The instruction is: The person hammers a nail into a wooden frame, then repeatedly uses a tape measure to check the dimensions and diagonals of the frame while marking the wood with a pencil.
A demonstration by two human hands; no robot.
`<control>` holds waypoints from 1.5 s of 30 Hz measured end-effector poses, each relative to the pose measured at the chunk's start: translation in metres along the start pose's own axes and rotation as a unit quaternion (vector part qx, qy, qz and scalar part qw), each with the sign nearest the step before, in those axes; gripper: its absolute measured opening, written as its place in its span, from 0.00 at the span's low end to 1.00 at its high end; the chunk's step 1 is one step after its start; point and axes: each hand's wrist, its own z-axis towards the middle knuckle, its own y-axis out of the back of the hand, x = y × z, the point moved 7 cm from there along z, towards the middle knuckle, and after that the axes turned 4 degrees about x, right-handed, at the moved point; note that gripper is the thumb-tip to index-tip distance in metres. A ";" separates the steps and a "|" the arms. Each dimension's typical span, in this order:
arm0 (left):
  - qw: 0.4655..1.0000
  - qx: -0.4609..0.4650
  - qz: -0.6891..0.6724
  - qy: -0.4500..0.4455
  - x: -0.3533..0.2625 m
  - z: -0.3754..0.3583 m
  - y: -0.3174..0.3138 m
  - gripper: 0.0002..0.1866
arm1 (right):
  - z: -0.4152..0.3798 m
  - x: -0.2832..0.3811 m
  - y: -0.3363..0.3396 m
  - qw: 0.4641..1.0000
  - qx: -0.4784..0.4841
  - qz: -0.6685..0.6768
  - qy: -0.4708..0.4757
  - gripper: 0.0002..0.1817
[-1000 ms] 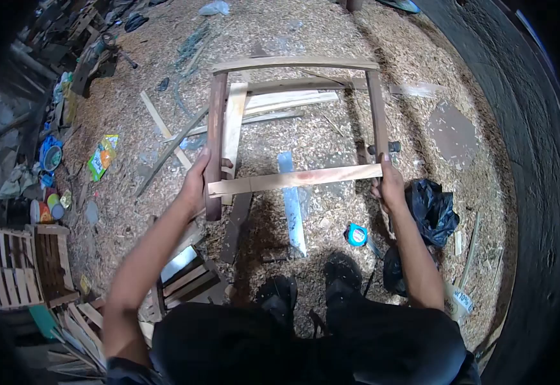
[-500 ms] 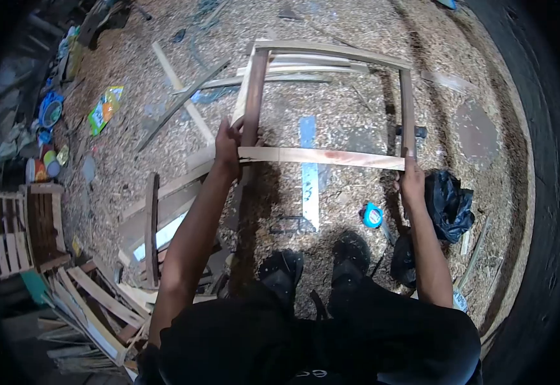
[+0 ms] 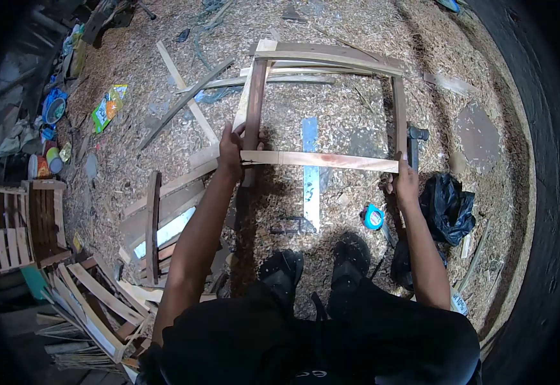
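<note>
While both arms reach forward, the left hand (image 3: 230, 152) has its grip closed around the dark left post of the four-sided brown wooden frame (image 3: 322, 159), where the pale near crosspiece meets it. The right hand (image 3: 404, 182) is wrapped round the frame's right post at the opposite corner. The frame hangs above the sawdust-covered floor (image 3: 350, 25), over a blue tape measure (image 3: 373, 217) and beside a crumpled black plastic bag (image 3: 447, 208).

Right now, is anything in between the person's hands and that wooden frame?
Nothing visible. The left hand grips the wooden frame at its left post, and the right hand grips its right post, both by the pale crossbar.
</note>
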 end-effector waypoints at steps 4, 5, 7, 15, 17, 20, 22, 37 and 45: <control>0.998 0.065 -0.027 0.002 0.008 -0.003 0.000 0.41 | 0.001 -0.003 0.002 1.000 0.001 0.002 -0.012 0.30; 0.997 0.065 -0.038 0.005 0.011 -0.003 0.002 0.42 | 0.001 -0.003 0.001 1.000 0.007 0.011 -0.015 0.30; 0.997 0.057 -0.041 0.012 0.010 -0.007 -0.002 0.43 | 0.001 -0.002 -0.001 0.999 0.017 0.029 -0.021 0.30; 0.997 0.010 0.077 0.017 0.012 -0.009 0.011 0.46 | -0.007 -0.011 -0.015 0.996 0.019 0.048 -0.069 0.31; 0.993 -0.035 0.111 0.014 0.013 -0.009 0.018 0.46 | -0.005 -0.015 -0.012 0.997 0.019 0.022 -0.068 0.31; 0.992 -0.075 0.105 0.006 0.015 -0.009 0.030 0.45 | 0.003 -0.017 0.002 0.996 0.004 -0.084 -0.028 0.34; 0.992 -0.091 0.081 -0.009 0.013 -0.006 0.044 0.43 | 0.014 -0.021 0.015 0.972 -0.029 -0.224 0.068 0.36; 0.920 -0.052 0.385 -0.055 -0.002 -0.083 0.049 0.20 | -0.048 0.035 -0.003 0.947 -0.017 -0.279 0.158 0.29; 0.823 -0.082 0.533 -0.179 -0.004 -0.089 0.044 0.17 | -0.043 -0.020 0.021 0.987 -0.070 -0.087 0.116 0.21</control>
